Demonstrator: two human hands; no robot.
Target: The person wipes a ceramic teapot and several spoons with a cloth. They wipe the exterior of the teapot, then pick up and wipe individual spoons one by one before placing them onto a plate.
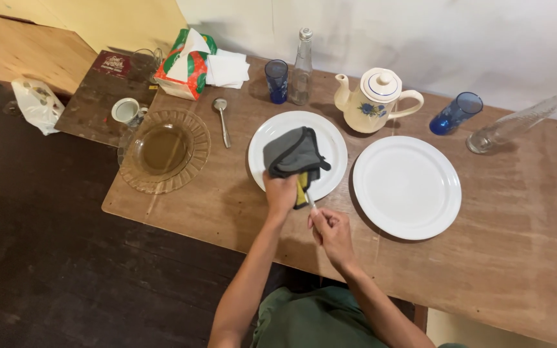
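**Wooden table, hands with cloth and utensil**

Left hand: closed around a bunched grey cloth with yellow edge, held over the near rim of a round white ceramic plate. Right hand: fingers pinched on the thin handle of a metal utensil whose upper end is wrapped in the cloth. Beside it: second white plate, cream teapot with blue flower, amber glass dish, steel spoon.

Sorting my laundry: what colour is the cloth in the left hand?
Dark grey cloth, clearest in the head view.
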